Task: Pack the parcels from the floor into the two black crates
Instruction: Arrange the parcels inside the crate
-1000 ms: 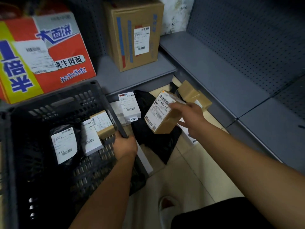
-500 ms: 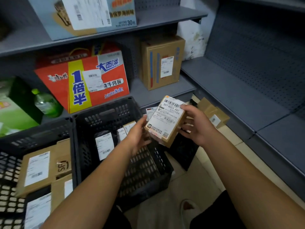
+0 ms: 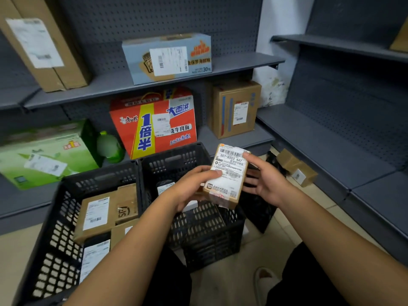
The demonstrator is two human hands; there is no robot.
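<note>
**Head view: small parcel held up in both hands over the right crate**

Both hands are on the small brown parcel [image 3: 227, 175], which is up in the air with its white label tilted to the camera, just above the near right corner of the right black crate [image 3: 172, 160]. The left hand [image 3: 189, 188] grips its left edge, fingers curled under and thumb lying across the label. The right hand [image 3: 265, 180] pinches the other side, thumb on the label's top right corner and fingers spread behind the box.

The parcel and the left hand cover much of the right crate's inside. A dark labelled packet [image 3: 164, 186] peeks out at its far end, and something white [image 3: 189, 205] shows just under the left wrist. The left black crate [image 3: 99, 177] stands touching it, loaded with a flat SF box [image 3: 106, 213] and more labelled parcels, partly cut off by the left forearm.

On the floor to the right lie a black bag [image 3: 258, 208], hard against the right crate, and beyond it a brown taped box [image 3: 295, 166] near the grey shelf [image 3: 331, 140].

Behind the crates, on the low shelf, are a green carton [image 3: 44, 153], a green bottle [image 3: 109, 146], a red noodle carton [image 3: 154, 122] and a brown carton [image 3: 236, 109]. One shelf up are a blue carton [image 3: 167, 58] and a tall brown one [image 3: 44, 43].
</note>
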